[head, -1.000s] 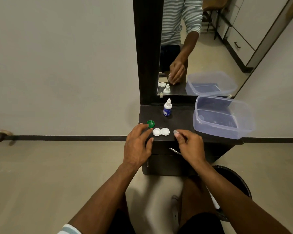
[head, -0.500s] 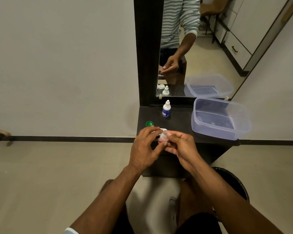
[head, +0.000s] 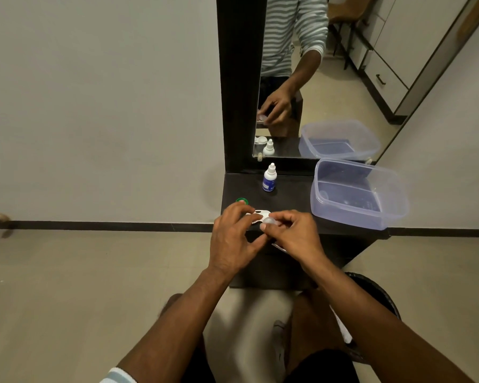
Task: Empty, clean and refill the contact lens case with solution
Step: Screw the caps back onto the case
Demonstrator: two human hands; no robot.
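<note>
Compared with half a second ago, I see little change: both hands remain together at the front edge of the desk (head: 288,200), low in the middle of the frame. A second ago they were lying apart on either side of the contact lens case (head: 257,216), which then sat fully exposed; now the left hand covers part of it. The right hand was empty then and now carries a small cap.

My left hand (head: 233,239) reaches in from the lower left, wrist bent, its fingers curved down over the left end of the white case. I cannot tell whether those fingers actually grip the case or only rest on it. The case lies flat on the desk near its front edge, and only its middle and right part show between the two hands.

My right hand (head: 296,236) comes in from the lower right with the fingers curled, pinching a pale translucent cap (head: 268,220) between thumb and fingertips, just above the right end of the case.

A green cap (head: 241,200) sits on the desk just beyond the left hand's knuckles. The solution bottle (head: 269,178) stands upright further back, near the mirror (head: 315,78). A clear plastic tub (head: 357,214) occupies the right side of the desk, well apart from the hands.
</note>
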